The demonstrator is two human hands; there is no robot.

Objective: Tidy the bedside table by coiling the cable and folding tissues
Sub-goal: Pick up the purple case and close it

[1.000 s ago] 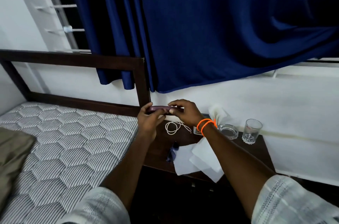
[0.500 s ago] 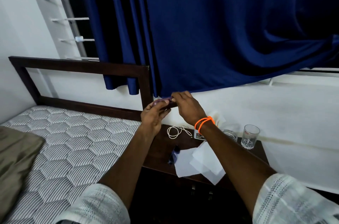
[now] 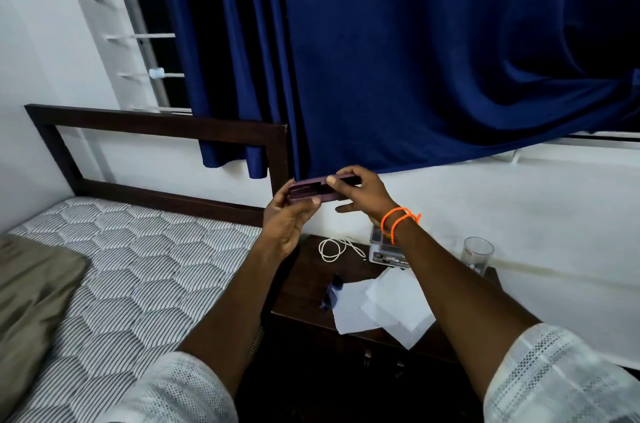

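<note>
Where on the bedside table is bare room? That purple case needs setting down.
Bare wood lies on the bedside table between the coiled white cable and the tissues, left of the small box. The front right is crowded with tissues; the glass fills the back right corner.

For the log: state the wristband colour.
Orange, on the right wrist; head view shows it.
</note>
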